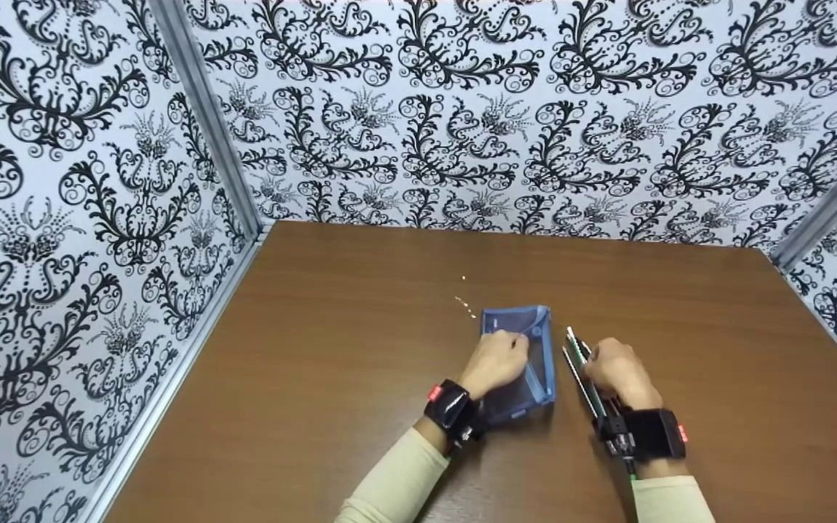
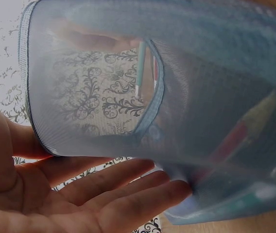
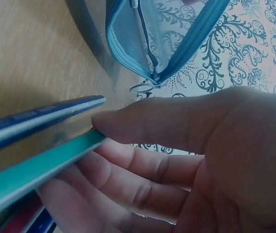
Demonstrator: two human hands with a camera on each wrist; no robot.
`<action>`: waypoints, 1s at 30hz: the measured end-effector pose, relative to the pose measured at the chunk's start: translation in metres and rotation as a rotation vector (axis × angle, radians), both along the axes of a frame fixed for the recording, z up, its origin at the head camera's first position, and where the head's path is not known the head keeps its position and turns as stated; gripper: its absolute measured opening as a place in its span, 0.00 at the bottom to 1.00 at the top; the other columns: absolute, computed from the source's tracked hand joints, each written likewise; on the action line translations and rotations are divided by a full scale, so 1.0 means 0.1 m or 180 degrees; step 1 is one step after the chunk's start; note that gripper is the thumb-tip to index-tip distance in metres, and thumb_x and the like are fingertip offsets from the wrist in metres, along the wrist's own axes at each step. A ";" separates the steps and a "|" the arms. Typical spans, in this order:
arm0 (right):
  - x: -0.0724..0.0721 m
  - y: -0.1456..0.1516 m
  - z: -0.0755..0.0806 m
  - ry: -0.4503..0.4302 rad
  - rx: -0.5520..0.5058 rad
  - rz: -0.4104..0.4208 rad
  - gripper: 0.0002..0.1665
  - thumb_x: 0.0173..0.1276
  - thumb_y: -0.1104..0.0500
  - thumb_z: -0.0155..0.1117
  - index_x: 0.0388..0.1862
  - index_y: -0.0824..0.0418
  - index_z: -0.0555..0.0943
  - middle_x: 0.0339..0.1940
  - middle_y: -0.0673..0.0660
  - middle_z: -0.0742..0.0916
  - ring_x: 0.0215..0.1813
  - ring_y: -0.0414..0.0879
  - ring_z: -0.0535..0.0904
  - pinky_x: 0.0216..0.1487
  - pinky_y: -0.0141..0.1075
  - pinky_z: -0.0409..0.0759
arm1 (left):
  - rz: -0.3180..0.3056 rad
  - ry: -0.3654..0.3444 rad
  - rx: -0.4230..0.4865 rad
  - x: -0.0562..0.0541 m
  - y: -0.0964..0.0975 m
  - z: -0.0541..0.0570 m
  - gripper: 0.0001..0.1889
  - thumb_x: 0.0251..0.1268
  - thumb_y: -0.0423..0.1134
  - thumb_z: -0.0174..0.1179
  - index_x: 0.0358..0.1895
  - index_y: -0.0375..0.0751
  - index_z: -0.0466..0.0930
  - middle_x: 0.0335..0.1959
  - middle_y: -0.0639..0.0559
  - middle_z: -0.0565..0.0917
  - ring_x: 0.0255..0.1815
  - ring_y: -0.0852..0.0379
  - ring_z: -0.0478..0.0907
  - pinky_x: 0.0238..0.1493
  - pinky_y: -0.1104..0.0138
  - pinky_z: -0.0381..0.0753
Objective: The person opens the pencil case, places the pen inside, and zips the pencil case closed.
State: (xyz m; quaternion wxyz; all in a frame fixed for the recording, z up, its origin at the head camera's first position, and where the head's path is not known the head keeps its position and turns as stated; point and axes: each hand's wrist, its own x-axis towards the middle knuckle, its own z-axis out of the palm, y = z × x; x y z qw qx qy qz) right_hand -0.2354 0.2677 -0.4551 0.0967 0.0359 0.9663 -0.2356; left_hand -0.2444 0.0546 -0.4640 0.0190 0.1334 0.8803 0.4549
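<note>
My left hand [image 1: 498,359] grips a blue mesh pencil pouch [image 1: 540,363], its fingers along the lower side in the left wrist view. The zip opening [image 3: 194,41] gapes, with a ring pull [image 3: 144,88] at its corner. Through the mesh shows a red pencil [image 2: 230,145] with a sharpened wooden tip. To the right of the pouch, my right hand [image 1: 616,370] pinches a green pencil [image 3: 41,170] near its end, between thumb and fingers. A dark blue pencil [image 3: 45,116] lies alongside it, and red and blue pencils [image 3: 24,216] show partly hidden below.
Both hands are over a brown wooden table [image 1: 346,305]. Small bright specks [image 1: 464,301] dot the tabletop beyond the pouch. Patterned wall panels [image 1: 462,131] close off the back and sides, joined by grey metal posts [image 1: 208,109]. Each wrist wears a black strap [image 1: 652,434].
</note>
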 end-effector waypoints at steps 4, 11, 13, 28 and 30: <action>0.00 0.00 0.01 0.0023 -0.0052 0.0007 0.09 0.55 0.65 0.55 0.17 0.59 0.73 0.20 0.56 0.80 0.23 0.49 0.77 0.23 0.37 0.75 | -0.0014 0.0024 -0.0007 0.00 0.00 0.00 0.24 0.74 0.41 0.44 0.13 0.52 0.59 0.12 0.58 0.62 0.16 0.62 0.67 0.20 0.70 0.65; -0.01 0.00 0.02 0.0090 -0.0122 -0.0017 0.09 0.55 0.65 0.54 0.17 0.60 0.75 0.18 0.54 0.80 0.21 0.46 0.77 0.23 0.35 0.75 | -0.0012 -0.0034 0.0025 0.00 -0.01 0.00 0.24 0.74 0.42 0.43 0.13 0.52 0.60 0.12 0.59 0.62 0.15 0.63 0.67 0.20 0.70 0.66; -0.01 0.00 0.02 0.0082 -0.0278 -0.0049 0.08 0.58 0.66 0.54 0.20 0.62 0.77 0.19 0.54 0.80 0.20 0.45 0.78 0.23 0.34 0.77 | -0.0012 -0.0019 0.0034 0.00 -0.01 -0.01 0.24 0.74 0.42 0.44 0.13 0.52 0.60 0.12 0.59 0.62 0.15 0.62 0.67 0.19 0.70 0.65; -0.04 -0.02 0.03 -0.0073 -0.0882 -0.0191 0.06 0.65 0.68 0.60 0.33 0.71 0.81 0.25 0.58 0.83 0.21 0.42 0.80 0.27 0.34 0.83 | 0.0003 0.0030 -0.0014 0.00 0.00 -0.01 0.23 0.74 0.42 0.44 0.14 0.52 0.60 0.12 0.59 0.63 0.17 0.63 0.69 0.19 0.70 0.66; -0.05 -0.02 0.03 -0.0071 -0.0905 -0.0183 0.07 0.66 0.67 0.60 0.35 0.72 0.81 0.27 0.59 0.84 0.21 0.42 0.81 0.27 0.34 0.83 | 0.0006 -0.0007 0.0007 0.00 0.00 0.00 0.23 0.74 0.42 0.44 0.14 0.52 0.61 0.12 0.59 0.64 0.16 0.63 0.69 0.19 0.70 0.67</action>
